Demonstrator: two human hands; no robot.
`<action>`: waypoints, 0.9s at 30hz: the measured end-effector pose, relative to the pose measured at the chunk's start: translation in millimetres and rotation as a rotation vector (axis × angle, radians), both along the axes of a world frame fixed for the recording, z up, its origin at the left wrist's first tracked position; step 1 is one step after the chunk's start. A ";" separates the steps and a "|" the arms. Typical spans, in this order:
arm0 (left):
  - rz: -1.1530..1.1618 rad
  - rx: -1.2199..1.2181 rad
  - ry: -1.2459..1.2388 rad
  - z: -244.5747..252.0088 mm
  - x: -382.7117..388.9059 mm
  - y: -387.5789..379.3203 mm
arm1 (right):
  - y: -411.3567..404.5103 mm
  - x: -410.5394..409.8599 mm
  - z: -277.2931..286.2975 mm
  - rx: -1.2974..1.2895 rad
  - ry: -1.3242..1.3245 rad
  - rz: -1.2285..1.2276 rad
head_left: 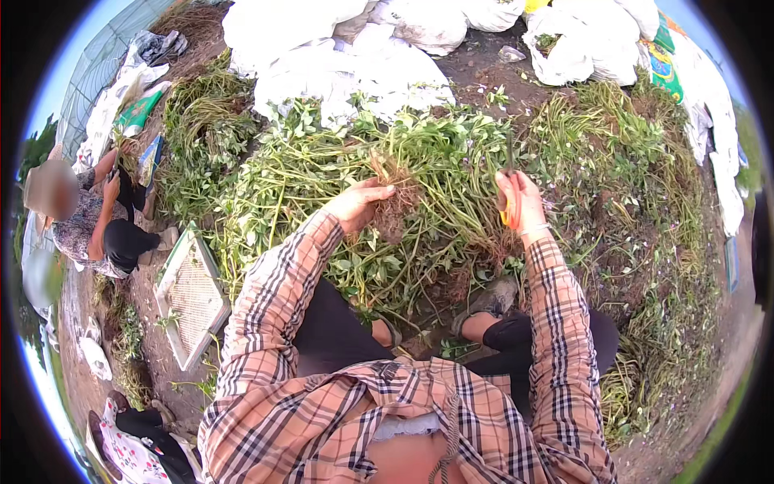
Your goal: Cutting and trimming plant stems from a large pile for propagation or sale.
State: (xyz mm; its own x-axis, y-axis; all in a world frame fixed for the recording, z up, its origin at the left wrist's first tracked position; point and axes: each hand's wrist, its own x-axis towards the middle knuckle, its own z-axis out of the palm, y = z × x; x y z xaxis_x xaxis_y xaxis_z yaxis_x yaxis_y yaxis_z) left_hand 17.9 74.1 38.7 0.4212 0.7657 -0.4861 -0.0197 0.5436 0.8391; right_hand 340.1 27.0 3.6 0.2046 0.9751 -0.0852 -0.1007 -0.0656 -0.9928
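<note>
My left hand (pixel 357 204) is closed around a bunch of plants near its brown, stringy roots (pixel 396 202), a little left of centre. The fingertips are partly hidden by the roots. To the right, my right hand (pixel 521 196) grips scissors with orange handles (pixel 511 202), the dark blades pointing away from me. The blades look narrow from here, and I cannot tell whether they are apart. Beneath and beyond both hands lies a large heap of uprooted green leafy plants (pixel 302 175).
White sacks (pixel 363 66) are piled at the far side. A framed mesh tray (pixel 192 296) lies at left. One person (pixel 91 212) sits beyond it and another person (pixel 142 441) is at lower left. More cut plants (pixel 623 224) cover the ground at right.
</note>
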 end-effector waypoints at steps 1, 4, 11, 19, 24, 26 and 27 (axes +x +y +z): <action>-0.049 0.005 -0.104 -4.6 12.6 -13.0 | -8.3 -24.5 1.0 -0.144 0.139 0.096; -0.344 -0.041 -0.115 -16.7 30.5 -38.1 | -26.6 -89.1 -4.7 -0.199 0.200 0.157; -0.549 -0.145 -0.078 -27.7 3.6 -33.5 | -42.5 -107.8 24.0 -0.044 0.174 0.387; 0.002 -0.063 -0.562 9.4 13.0 -32.7 | -59.4 -131.9 88.1 0.342 -0.542 0.385; -0.034 0.107 -0.773 48.1 5.5 -28.3 | -63.8 -132.2 119.2 0.443 -0.666 0.402; -0.032 0.191 -0.750 58.0 3.9 -25.1 | -58.1 -133.2 126.4 0.479 -0.716 0.389; -0.030 0.186 -0.718 60.7 4.1 -22.4 | -54.4 -134.6 127.7 0.484 -0.740 0.369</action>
State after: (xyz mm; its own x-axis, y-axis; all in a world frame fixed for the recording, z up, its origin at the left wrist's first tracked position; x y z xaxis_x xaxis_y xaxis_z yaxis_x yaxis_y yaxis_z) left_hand 22.0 51.7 99.5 0.6085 0.7918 0.0531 -0.5853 0.4026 0.7038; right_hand 205.5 -27.4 131.3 -0.2821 0.8845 0.3716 0.5084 0.4663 -0.7240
